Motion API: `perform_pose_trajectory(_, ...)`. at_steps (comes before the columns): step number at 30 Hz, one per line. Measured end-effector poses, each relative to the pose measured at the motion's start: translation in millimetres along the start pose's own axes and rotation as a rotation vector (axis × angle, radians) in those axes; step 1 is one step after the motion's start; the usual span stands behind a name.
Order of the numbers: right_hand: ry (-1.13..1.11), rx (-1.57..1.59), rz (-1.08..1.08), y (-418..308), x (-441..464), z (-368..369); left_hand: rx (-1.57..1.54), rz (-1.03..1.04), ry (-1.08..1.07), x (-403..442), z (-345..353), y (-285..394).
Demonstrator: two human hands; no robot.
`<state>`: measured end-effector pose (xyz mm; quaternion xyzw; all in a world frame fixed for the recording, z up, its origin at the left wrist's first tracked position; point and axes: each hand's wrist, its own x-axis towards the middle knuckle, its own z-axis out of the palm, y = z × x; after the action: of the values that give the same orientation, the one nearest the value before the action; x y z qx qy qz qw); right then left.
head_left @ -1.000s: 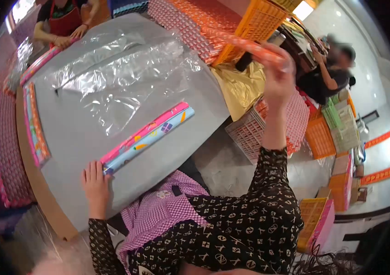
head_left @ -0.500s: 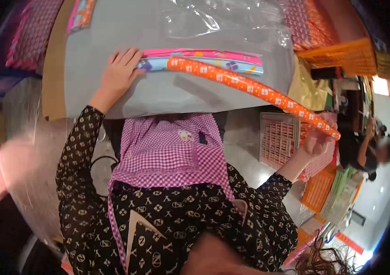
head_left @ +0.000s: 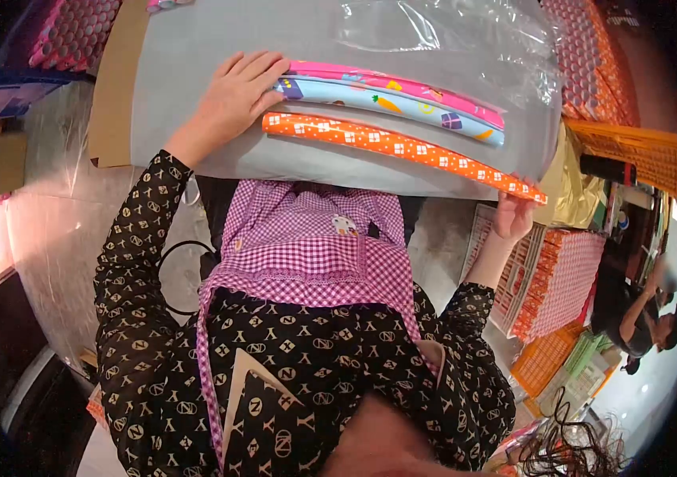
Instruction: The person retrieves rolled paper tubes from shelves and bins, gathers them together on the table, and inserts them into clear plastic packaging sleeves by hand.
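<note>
With the head view's middle as the dial's centre, the left hand [head_left: 241, 89] lies at eleven o'clock, fingers lightly spread over the left ends of a glossy pink patterned roll [head_left: 434, 97] and a light-blue roll printed with carrots [head_left: 418, 114], side by side at one o'clock on a grey-covered table [head_left: 195, 48]. The right hand [head_left: 516, 216], at three o'clock, curls around the right end of a slim orange roll with white gift-box prints [head_left: 402, 146], which slants from eleven to three along the table's near edge. Crinkled clear plastic film [head_left: 465, 32] lies at one o'clock; a shiny gold sheet [head_left: 578, 179] hangs between two and three.
</note>
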<state>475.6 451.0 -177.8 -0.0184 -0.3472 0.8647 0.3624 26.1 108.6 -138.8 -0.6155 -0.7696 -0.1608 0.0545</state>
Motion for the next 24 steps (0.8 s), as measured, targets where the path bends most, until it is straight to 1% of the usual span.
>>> perform_pose_trajectory(1, 0.053, 0.003, 0.009, 4, 1, -2, -0.009, -0.002, -0.026, 0, 0, -1)
perform_pose_trajectory(5, 0.013, 0.076, 0.04, 19, 11, -4, -0.056, -0.02, -0.061, 0, -3, -4)
perform_pose_trajectory(9, 0.016, 0.168, 0.113, 30, 16, -5, -0.078, 0.012, -0.074, 0, -7, -1)
perform_pose_trajectory(12, 0.039, 0.183, 0.127, 39, 19, -1, -0.129, 0.037, -0.083, 4, -14, 2)
perform_pose_trajectory(14, -0.008, 0.165, 0.133, 44, 23, 1, -0.062, 0.054, -0.093, 4, -15, 3)
perform_pose_trajectory(17, 0.029, 0.188, 0.154, 52, 27, 5, -0.053, 0.054, -0.104, 6, -18, 6)
perform_pose_trajectory(18, 0.065, 0.1, 0.134, 52, 26, 8, -0.035, 0.048, -0.102, 6, -17, 7)
perform_pose_trajectory(20, 0.039, 0.122, 0.15, 55, 30, 10, -0.028, 0.055, -0.102, 6, -15, 9)
perform_pose_trajectory(24, 0.069, 0.111, 0.141, 58, 32, 13, 0.039, 0.058, -0.09, 5, -14, 10)
